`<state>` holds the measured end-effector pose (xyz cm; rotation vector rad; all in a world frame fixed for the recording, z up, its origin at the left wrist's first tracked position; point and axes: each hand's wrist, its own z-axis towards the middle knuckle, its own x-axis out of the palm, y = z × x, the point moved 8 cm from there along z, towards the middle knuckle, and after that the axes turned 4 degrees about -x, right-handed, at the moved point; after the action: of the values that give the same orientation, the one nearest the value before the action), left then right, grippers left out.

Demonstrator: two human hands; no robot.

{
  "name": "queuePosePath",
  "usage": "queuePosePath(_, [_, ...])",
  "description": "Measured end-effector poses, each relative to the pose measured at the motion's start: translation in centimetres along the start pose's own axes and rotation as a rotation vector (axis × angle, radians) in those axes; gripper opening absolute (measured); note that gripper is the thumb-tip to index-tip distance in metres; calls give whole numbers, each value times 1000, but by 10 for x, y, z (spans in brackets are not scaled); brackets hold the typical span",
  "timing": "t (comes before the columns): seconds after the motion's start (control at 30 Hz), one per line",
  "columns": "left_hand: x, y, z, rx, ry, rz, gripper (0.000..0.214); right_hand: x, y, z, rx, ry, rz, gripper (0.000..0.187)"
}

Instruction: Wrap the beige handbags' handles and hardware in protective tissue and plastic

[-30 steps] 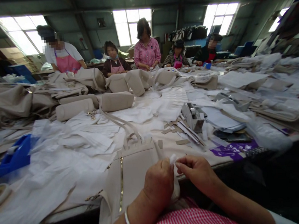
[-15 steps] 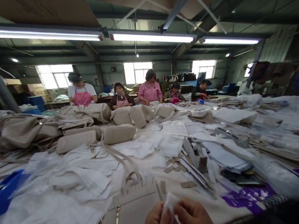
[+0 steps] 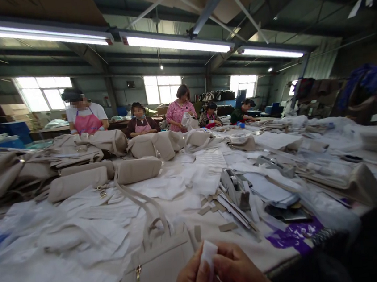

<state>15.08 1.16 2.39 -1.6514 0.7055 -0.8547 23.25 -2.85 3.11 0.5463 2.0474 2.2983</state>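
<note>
A small folded strip of thin white material (image 3: 208, 252), like paper or soft foam, is pinched between my two hands at the bottom centre. My left hand (image 3: 193, 278) grips it from the left with the thumb on its face. From the other side my right hand (image 3: 234, 264) holds its edge, fingers curled. Directly left of my hands lies a beige handbag (image 3: 164, 262) with gold zip trim (image 3: 137, 276), its strap (image 3: 148, 203) stretching away over the table. Small grey-brown card pieces (image 3: 227, 227) are just beyond my hands.
A tape dispenser (image 3: 235, 187) stands beside papers at centre right. Purple plastic (image 3: 295, 237) hangs near the table's front edge. White wrapping sheets (image 3: 78, 242) cover the left side, and several beige bags (image 3: 137, 169) are piled behind. Across the table several co-workers (image 3: 180, 110) stand or sit.
The view has turned rightward, so the scene shifts left. The white strip shows narrower and more upright in my hands. A co-worker in a checked shirt now holds up a pale bundle.
</note>
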Motion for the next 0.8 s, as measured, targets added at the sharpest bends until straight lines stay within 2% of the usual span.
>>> queuePosePath(0.07, [2, -5, -3, -16, 40, 23, 62, 0, 0, 2, 30, -33, -36, 37])
queuePosePath(0.2, [-3, -15, -14, -55, 145, -72, 54, -9, 7, 2, 28, -108, -109, 36])
queuePosePath(0.3, [-11, -8, -23, -199, 216, 61, 57, -21, 16, 2, -16, -170, -207, 35])
queuePosePath(0.4, [-14, 3, -32, -324, 281, 130, 52, -24, 16, 4, 10, -195, -178, 35])
queuePosePath(0.53, [-17, 15, -35, -381, 210, 78, 38, -19, 13, 5, 36, -211, -123, 38])
queuePosePath(0.63, [-19, 19, -32, -359, 133, 117, 33, -20, 7, 3, 70, -200, -97, 39])
queuePosePath(0.7, [-21, 18, -31, -329, 96, 147, 33, -20, 1, -2, 99, -131, -53, 42])
queuePosePath(0.8, [-21, 15, -29, -297, 72, 175, 33, -12, -11, -15, 164, 39, -14, 44])
